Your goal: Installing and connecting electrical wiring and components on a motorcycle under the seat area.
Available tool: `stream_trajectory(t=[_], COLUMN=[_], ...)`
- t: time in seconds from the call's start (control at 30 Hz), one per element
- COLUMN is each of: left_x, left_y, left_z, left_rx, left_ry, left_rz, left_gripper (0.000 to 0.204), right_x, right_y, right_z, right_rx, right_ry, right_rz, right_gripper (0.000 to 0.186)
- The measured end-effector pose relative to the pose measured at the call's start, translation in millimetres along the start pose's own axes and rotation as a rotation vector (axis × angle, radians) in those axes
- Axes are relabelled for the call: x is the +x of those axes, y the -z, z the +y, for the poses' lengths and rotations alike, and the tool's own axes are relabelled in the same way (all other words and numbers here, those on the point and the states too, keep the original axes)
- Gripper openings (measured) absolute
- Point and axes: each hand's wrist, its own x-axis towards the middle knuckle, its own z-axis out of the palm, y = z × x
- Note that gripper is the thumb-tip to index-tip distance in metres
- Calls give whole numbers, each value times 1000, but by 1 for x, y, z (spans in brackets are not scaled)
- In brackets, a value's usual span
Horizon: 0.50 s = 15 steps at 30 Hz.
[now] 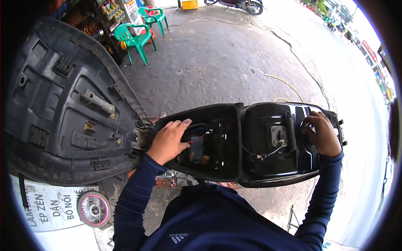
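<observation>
A motor scooter's seat (69, 121) is tipped up to the left, its black underside showing. Beside it lies the uncovered black under-seat box (228, 146), with a red wire (197, 140) inside. My left hand (168, 141) reaches over the left end of this box, fingers stretched and thumb apart, close to the wire. To the right is the glossy black fuel tank (268, 169), bearing a coil spring (292, 131) and a sensor plate with a connector (279, 137). At the tank's right end my right hand (323, 136) curls its fingers on a dark round cap (308, 133), partly hidden.
Green plastic chairs (134, 39) stand on the concrete at the far left, by shop shelves. A yellow hose (287, 83) lies beyond the tank. A pink-rimmed wheel (94, 209) leans near a white sign at lower left. The street runs along the right.
</observation>
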Motion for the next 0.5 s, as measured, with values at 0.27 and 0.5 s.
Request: stream_trajectory(t=[0.27, 0.5], left_x=[3, 0], left_y=[-9, -29], left_z=[-4, -12], left_rx=[345, 602], left_ry=[-65, 22], left_rz=[-258, -343], left_gripper=[50, 29], right_x=[5, 42], right_y=[23, 47], right_z=[3, -76], right_rx=[157, 317], right_ry=[6, 370], right_rz=[78, -15], right_gripper=[8, 10])
